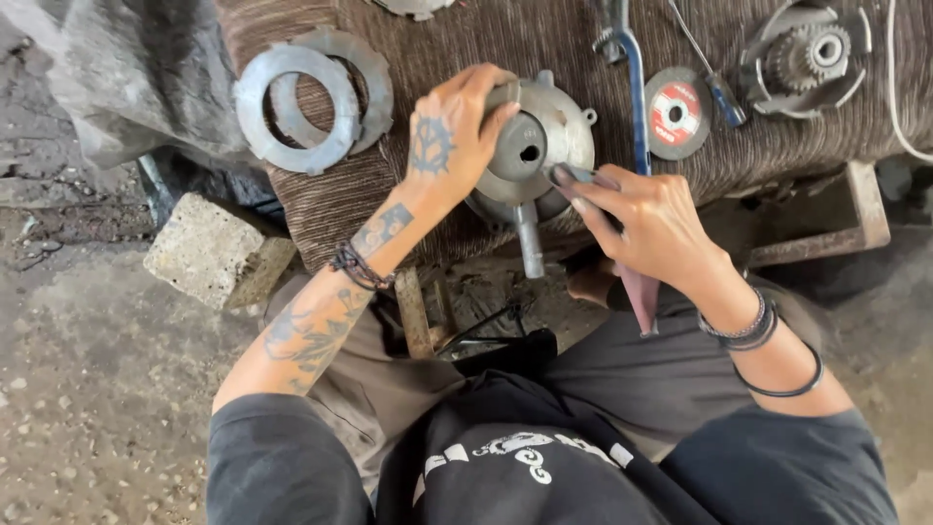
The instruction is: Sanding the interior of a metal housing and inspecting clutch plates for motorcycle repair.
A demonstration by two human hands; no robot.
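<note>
The left hand (449, 136) grips the top of a round grey metal housing (539, 146), which sits at the front edge of the cloth-covered worktop (466, 39) with its short shaft pointing down toward the person. The right hand (646, 219) pinches a thin dark strip (637, 287), possibly abrasive paper, pressing its end against the housing's side. Two flat metal rings (311, 97) lie to the left; a blue-handled tool (637, 87), a red-labelled grinding disc (677, 112) and a geared part (807, 53) lie to the right.
</note>
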